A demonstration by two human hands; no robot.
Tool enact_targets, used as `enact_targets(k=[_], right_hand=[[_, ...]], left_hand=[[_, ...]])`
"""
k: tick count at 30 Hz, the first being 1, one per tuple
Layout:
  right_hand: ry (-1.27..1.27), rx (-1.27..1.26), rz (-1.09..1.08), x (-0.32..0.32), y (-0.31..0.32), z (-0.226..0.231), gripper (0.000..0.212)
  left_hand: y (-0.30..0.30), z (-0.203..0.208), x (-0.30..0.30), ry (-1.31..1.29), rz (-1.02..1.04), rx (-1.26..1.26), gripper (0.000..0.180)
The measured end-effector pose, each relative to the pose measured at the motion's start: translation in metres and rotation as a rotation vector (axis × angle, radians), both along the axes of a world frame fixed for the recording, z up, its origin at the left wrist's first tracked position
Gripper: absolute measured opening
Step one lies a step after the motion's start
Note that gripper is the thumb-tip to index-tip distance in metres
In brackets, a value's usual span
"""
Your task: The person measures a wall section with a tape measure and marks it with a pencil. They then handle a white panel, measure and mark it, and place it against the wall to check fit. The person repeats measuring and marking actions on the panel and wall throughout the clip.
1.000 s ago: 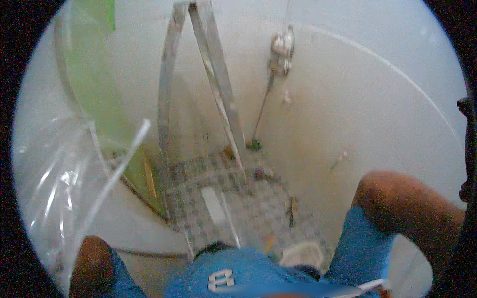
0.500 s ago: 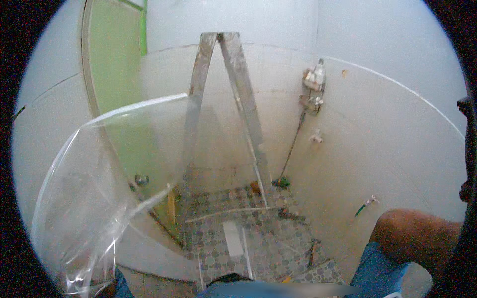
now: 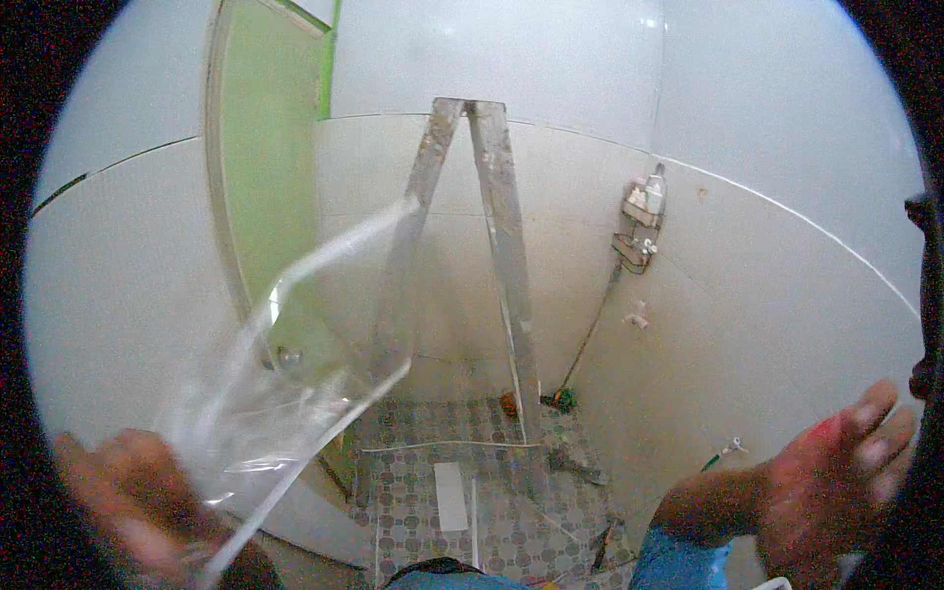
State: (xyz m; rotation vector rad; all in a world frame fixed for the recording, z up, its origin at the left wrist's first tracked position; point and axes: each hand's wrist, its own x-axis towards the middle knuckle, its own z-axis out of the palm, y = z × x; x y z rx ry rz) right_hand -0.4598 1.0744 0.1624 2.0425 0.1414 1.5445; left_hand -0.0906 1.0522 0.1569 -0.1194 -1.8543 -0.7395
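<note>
My left hand (image 3: 133, 501), blurred, is closed at the lower left around the gathered end of a clear plastic sheet (image 3: 275, 433). From this hand the plastic fans out up and to the right, its edges showing as pale bands in front of the green door and the ladder. Whether it is a flat sheet or a bag I cannot tell. At the right edge my right hand (image 3: 836, 472) is raised with its palm showing, fingers partly spread and nothing in them. A red patch shows on that palm.
A worn A-shaped stepladder (image 3: 501, 197) stands ahead on the patterned tile floor (image 3: 413, 511). To its left is a green door (image 3: 265, 167). A wire corner rack (image 3: 639, 211) holds bottles above a long-handled brush (image 3: 560, 398). A white strip (image 3: 450, 497) lies on the floor.
My left hand has risen into view, and the plastic has swung right and folded narrower. My right hand has come into view at the right. The scene has shifted slightly down and right.
</note>
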Motion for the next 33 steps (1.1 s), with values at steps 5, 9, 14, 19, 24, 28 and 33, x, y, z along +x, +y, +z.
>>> enact_targets(k=[5, 9, 14, 19, 24, 28, 33], right_hand=[[0.229, -0.022, -0.471, 0.013, 0.022, -0.012, 0.040], [0.270, -0.096, -0.445, 0.015, 0.038, -0.018, 0.043], [0.108, 0.164, -0.010, 0.025, 0.016, -0.056, 0.061], [0.135, 1.134, -0.113, 0.127, -0.045, -0.138, 0.108], [0.379, 1.685, 0.456, 0.171, -0.072, -0.290, 0.079], [-0.038, 1.952, 0.528, 0.173, -0.058, -0.369, 0.091], [0.033, 2.125, 0.641, 0.144, -0.058, -0.339, 0.074]], left_hand=[[-0.016, 0.003, 0.020, -0.422, 0.053, -0.298, 0.031], [-0.008, -0.038, 0.059, -0.143, -0.018, -0.392, 0.043], [-0.040, -0.068, 0.059, 0.082, -0.338, -0.086, 0.048], [-0.050, -0.152, -0.018, 0.336, -0.091, 0.391, 0.061], [-0.063, -0.189, -0.013, 0.598, -0.092, 0.878, 0.059], [-0.072, -0.185, -0.001, 0.642, -0.130, 0.883, 0.044], [-0.079, -0.177, 0.009, 0.470, -0.363, 0.956, 0.057]])
